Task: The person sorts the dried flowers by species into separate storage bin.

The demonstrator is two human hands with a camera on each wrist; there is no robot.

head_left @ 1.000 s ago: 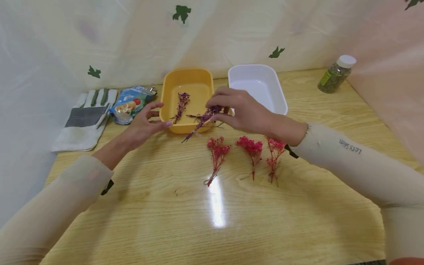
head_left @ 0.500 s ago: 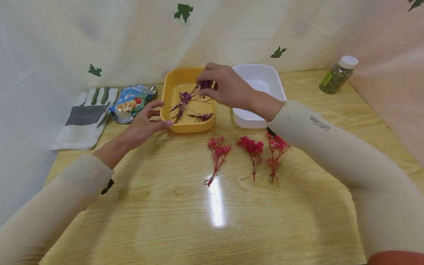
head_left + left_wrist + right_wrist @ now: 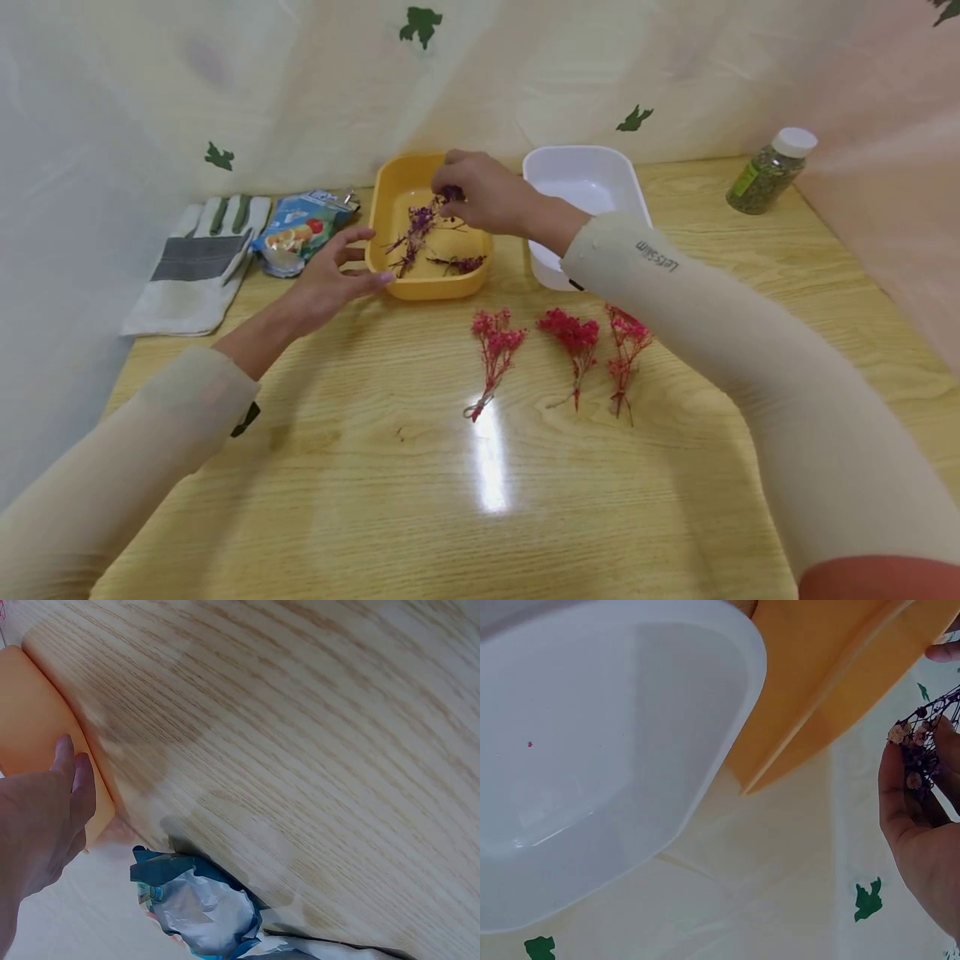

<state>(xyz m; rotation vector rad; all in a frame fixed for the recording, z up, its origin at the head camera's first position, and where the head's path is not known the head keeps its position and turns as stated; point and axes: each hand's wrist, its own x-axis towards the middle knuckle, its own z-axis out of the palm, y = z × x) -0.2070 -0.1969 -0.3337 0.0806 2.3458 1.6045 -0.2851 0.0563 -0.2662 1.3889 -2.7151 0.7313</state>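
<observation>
My right hand (image 3: 483, 193) pinches a small bunch of purple dried flowers (image 3: 922, 742) above the yellow tub (image 3: 438, 288). The fingers cover part of this bunch. Inside the tub lie more purple dried flowers, with one sprig (image 3: 459, 265) near the front wall and another bunch (image 3: 415, 237) toward the left. My left hand (image 3: 330, 279) rests against the tub's left side, thumb at the front-left corner and fingers spread along the outer wall. In the left wrist view its fingertips touch the orange-looking tub wall (image 3: 37, 712).
A white tub (image 3: 555, 271) stands right of the yellow one. Three bunches of pink dried flowers (image 3: 495, 350) lie in front. Work gloves (image 3: 191, 267) and a blue foil pouch (image 3: 300, 229) are at left. A white-capped jar (image 3: 768, 175) stands at the back right.
My right hand has moved left and back, carrying the purple flowers from the tub's front right edge to over its middle. The left hand stays at the tub's side.
</observation>
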